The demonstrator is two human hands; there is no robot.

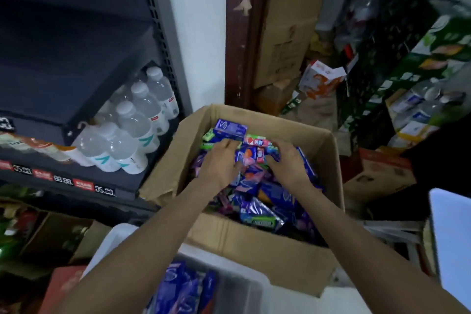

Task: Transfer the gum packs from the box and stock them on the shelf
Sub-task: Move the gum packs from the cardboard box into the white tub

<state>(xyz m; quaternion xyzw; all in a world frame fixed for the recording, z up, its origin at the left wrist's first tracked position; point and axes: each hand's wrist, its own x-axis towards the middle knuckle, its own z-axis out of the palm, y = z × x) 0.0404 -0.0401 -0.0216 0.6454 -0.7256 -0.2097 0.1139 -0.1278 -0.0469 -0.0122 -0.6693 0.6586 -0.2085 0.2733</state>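
- Left hand [221, 160] – inside the open cardboard box [254, 244], fingers loosely spread and resting on the heap of gum packs [257, 193].
- Right hand [286, 162] – just beside the left, fingers curled into the packs; whether it grips one, I cannot tell.
- Shelf [76, 181] – left of both hands, holding water bottles [132, 125].

left hand [221, 160] palm-down, fingers spread | right hand [285, 162] seemingly curled, grip unclear
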